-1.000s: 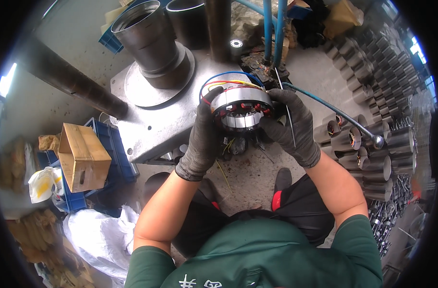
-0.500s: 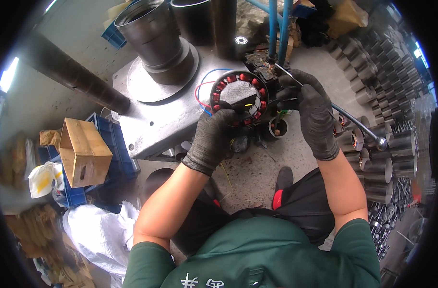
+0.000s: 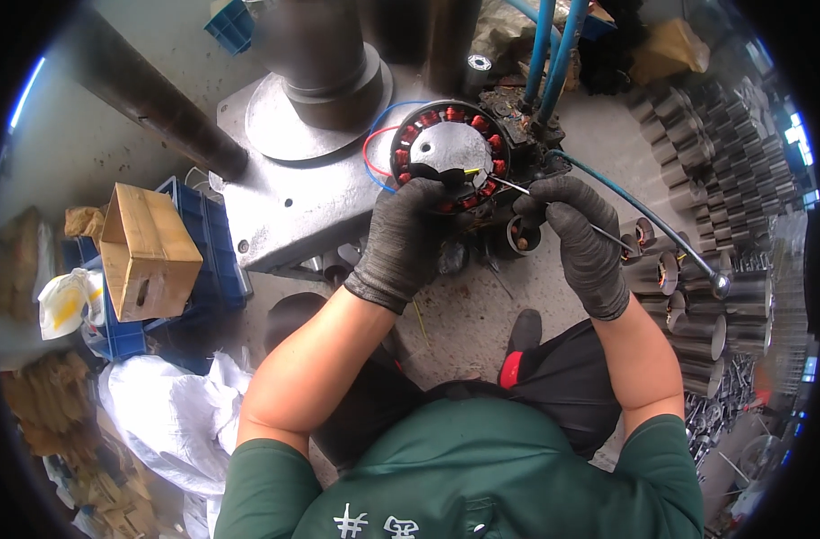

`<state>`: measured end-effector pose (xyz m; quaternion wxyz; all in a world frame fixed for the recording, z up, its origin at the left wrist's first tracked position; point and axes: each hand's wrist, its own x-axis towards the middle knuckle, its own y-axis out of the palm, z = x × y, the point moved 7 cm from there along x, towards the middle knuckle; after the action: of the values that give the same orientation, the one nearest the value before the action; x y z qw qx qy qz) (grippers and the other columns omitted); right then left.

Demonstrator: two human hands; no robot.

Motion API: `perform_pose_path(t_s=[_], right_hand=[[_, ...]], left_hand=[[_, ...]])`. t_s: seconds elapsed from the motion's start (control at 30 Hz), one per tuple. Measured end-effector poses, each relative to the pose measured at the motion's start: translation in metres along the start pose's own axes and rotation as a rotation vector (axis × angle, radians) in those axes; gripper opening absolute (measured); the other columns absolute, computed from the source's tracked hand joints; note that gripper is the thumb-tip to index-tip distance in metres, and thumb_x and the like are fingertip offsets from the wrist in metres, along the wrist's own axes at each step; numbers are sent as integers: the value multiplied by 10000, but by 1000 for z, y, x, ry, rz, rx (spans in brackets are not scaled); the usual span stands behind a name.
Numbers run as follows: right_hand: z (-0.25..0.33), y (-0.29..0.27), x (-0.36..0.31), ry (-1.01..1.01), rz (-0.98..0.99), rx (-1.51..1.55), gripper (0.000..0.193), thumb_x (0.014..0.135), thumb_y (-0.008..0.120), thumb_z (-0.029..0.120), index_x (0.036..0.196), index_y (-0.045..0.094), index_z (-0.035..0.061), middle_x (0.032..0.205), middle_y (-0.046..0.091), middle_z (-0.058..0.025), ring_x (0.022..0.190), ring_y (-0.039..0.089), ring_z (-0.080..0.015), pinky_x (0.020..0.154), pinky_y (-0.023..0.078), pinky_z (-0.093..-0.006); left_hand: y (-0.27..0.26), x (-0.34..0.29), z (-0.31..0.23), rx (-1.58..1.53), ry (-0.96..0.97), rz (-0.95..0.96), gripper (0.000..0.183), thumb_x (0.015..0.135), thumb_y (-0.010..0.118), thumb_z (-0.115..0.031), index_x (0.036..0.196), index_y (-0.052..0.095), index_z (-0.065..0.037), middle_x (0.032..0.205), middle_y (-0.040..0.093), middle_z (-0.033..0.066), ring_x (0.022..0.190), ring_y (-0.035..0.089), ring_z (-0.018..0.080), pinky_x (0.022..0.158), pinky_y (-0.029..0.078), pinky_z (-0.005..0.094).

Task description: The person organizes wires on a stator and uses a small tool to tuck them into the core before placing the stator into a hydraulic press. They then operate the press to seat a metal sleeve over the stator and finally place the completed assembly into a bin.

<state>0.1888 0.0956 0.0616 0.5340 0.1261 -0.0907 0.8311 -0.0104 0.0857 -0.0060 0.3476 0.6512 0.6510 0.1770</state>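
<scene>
My left hand, in a dark grey glove, is closed on the lower rim of a motor stator, a black ring with red copper coils along its inside. Red and blue lead wires loop out from its left side. A small yellow piece shows by my left fingertips. My right hand, gloved too, pinches a thin metal rod. The rod's tip reaches the ring's right inner edge, near a pale piece among the coils; whether they touch is unclear. Its other end sticks out past my right wrist.
A grey metal machine bed with a round column base lies beyond. A ball-ended lever slants behind my right hand. Metal cylinders are stacked at right. A cardboard box sits on blue crates at left.
My right hand has come down, and the rod's tip has gone from above right of the stator to its inner edge. The stator stays in my left hand. The view has shifted slightly.
</scene>
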Motion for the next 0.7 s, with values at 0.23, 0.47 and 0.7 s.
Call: perform_pose_path(t_s=[0.23, 0.47, 0.7], right_hand=[[5, 6, 1, -20, -5, -191, 246, 1046, 607, 185, 1194, 702, 13, 1070, 748, -83, 949, 678, -139, 870, 548, -308], [10, 15, 2, -50, 47, -323, 231, 1056, 586, 135, 1199, 689, -13, 1104, 736, -108, 1019, 691, -198, 960, 546, -362], [-11, 18, 1, 33, 43, -377, 209, 1055, 584, 103, 1198, 697, 0, 1083, 741, -78, 1003, 669, -151, 939, 532, -331]], left_hand=[[-8, 6, 17, -167, -67, -19, 279, 968, 566, -117, 1190, 643, 33, 1081, 708, 145, 881, 718, 258, 805, 618, 368], [2, 3, 11, -245, -28, -20, 332, 920, 566, 2, 1247, 614, 40, 1074, 723, 155, 924, 756, 276, 807, 666, 391], [14, -10, -1, -137, 72, 19, 365, 929, 660, -28, 1286, 605, 19, 1136, 729, 134, 976, 747, 235, 812, 652, 348]])
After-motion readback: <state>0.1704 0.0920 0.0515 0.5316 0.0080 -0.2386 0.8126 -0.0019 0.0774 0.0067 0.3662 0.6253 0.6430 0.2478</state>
